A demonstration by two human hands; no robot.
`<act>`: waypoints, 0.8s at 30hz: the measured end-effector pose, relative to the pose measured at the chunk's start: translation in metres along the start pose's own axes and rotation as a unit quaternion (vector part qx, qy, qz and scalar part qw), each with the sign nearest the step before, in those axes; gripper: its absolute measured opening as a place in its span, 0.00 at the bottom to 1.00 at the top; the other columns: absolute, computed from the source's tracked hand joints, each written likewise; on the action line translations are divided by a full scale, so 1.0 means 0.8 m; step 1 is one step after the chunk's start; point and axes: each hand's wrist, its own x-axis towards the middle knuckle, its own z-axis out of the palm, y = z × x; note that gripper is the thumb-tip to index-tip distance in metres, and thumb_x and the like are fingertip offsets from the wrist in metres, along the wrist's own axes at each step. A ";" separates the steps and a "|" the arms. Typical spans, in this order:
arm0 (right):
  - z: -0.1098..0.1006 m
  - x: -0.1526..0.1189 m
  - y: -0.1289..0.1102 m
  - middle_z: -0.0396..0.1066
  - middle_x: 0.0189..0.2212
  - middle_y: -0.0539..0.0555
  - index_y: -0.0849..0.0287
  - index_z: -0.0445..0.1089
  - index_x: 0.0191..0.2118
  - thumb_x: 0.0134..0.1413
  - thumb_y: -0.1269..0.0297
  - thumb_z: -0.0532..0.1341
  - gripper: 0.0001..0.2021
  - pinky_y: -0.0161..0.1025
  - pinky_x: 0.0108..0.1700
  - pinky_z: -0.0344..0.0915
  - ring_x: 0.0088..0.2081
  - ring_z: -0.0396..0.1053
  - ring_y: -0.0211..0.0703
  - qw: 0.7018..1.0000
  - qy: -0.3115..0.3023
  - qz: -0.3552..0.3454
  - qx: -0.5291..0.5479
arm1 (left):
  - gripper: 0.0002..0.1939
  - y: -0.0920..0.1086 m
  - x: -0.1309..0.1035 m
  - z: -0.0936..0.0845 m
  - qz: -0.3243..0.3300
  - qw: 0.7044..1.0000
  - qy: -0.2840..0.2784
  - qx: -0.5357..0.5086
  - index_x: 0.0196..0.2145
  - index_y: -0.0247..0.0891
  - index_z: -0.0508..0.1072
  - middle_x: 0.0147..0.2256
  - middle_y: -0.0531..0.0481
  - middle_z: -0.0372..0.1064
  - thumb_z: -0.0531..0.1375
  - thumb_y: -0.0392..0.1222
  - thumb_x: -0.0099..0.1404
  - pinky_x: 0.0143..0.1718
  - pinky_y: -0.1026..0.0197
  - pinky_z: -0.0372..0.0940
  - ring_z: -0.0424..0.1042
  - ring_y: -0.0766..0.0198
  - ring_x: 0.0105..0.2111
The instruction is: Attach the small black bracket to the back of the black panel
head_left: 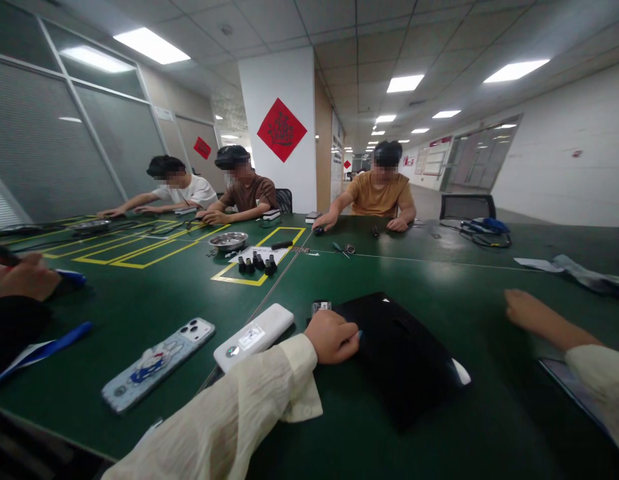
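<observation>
My left hand (332,337), in a cream sleeve, is closed with curled fingers at the left edge of a flat black sheet-like item (404,360). A tiny blue spot shows at its fingertips; what the fingers hold is not clear. White marks sit on the black item's top edge and right corner. Just behind this hand lies a small dark device (321,306). My right hand (532,313) is closed over the green table at the right, its fingers curled out of sight. Below that forearm lies a dark-screened phone or tablet (572,393).
On the green table (454,280) are a phone in a patterned case (159,363), a white power bank (254,337), several black cylinders (257,263), a metal bowl (228,241) and cables (479,233). A neighbour's hand (27,279) is at left; three people sit opposite.
</observation>
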 end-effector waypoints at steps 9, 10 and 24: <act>0.025 -0.103 -0.173 0.57 0.57 0.64 0.74 0.59 0.57 0.56 0.71 0.45 0.25 0.48 0.61 0.52 0.59 0.55 0.48 0.948 -0.082 -0.308 0.010 | 0.16 0.003 0.002 -0.008 -0.057 0.998 0.039 0.013 0.17 0.37 0.59 0.14 0.54 0.58 0.47 0.38 0.62 0.20 0.63 0.48 0.57 0.70 0.15; 0.022 -0.114 -0.187 0.57 0.57 0.64 0.74 0.59 0.57 0.56 0.71 0.45 0.24 0.47 0.61 0.52 0.59 0.55 0.48 0.941 -0.067 -0.332 0.020 | 0.16 0.003 0.002 -0.009 -0.060 0.997 0.039 0.015 0.17 0.37 0.59 0.14 0.54 0.58 0.48 0.38 0.62 0.20 0.63 0.48 0.57 0.70 0.15; 0.016 -0.148 -0.214 0.61 0.55 0.61 0.65 0.64 0.55 0.54 0.74 0.49 0.23 0.56 0.56 0.58 0.57 0.56 0.55 0.897 -0.022 -0.439 0.040 | 0.17 0.001 0.001 -0.004 -0.068 0.997 -0.013 0.018 0.17 0.37 0.61 0.14 0.54 0.58 0.47 0.39 0.62 0.20 0.63 0.47 0.56 0.70 0.15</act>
